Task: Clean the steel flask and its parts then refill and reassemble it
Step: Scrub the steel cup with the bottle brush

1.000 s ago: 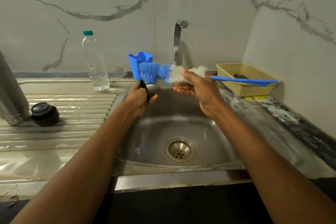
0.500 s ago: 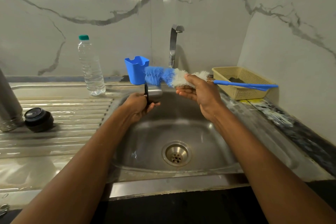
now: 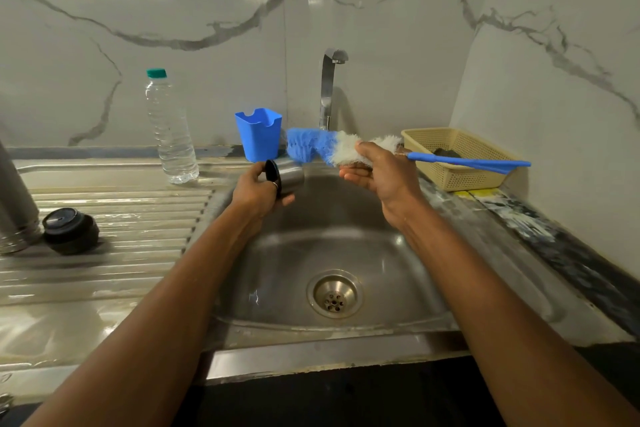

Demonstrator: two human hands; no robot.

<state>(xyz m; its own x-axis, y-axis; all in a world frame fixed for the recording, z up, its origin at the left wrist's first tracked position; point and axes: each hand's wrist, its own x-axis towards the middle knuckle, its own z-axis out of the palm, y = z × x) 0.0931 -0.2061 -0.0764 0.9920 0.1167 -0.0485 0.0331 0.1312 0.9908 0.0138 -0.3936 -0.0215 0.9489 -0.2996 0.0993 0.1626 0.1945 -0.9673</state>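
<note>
My left hand (image 3: 258,190) grips a small steel cup lid (image 3: 289,178) with a black rim, held on its side above the sink (image 3: 346,253). My right hand (image 3: 377,172) holds a bottle brush (image 3: 322,148) by its white bristles; the blue bristle tip points left, just above the lid, and the blue handle sticks out to the right. The steel flask body (image 3: 15,204) stands at the far left on the drainboard. Beside it lies the black stopper (image 3: 69,229).
A clear plastic water bottle (image 3: 169,128) with a green cap stands behind the drainboard. A blue plastic holder (image 3: 259,133) and the tap (image 3: 329,87) are at the back of the sink. A yellow basket (image 3: 460,159) sits on the right counter.
The brush tip has slid slightly right and away from the lid's mouth. My left hand has tilted the lid a little; the view has shifted slightly.
</note>
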